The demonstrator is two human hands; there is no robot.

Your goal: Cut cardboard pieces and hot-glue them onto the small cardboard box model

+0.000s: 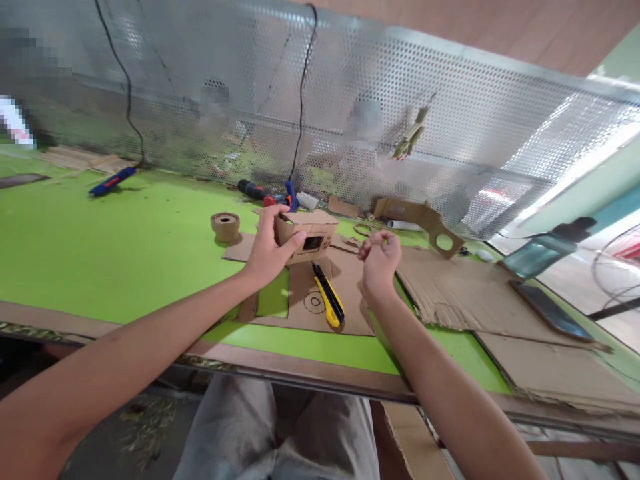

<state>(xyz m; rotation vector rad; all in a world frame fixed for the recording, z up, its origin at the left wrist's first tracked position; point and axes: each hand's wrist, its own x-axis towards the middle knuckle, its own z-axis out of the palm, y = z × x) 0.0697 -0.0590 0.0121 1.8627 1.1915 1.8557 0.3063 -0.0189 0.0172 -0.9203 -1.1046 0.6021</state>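
My left hand (273,248) grips a small cardboard box (313,225) from its left side, thumb on the front and fingers at the top edge. The box's front has a dark rectangular opening and several small round marks beside it. My right hand (381,259) is closed around the end of a thin stick (344,249), whose other end points at the box's right side; whether it touches cannot be made out. Below the box, a yellow and black utility knife (329,297) lies on a cardboard sheet (300,312) with circles drawn on it.
A tape roll (225,227) stands left of the box. Behind are a drill (251,190), a blue glue gun (291,195) and a cut cardboard piece (415,213). To the right, cardboard sheets (465,290) bear a phone (550,310). Another blue tool (113,181) lies far left; perforated metal panel (425,140) behind.
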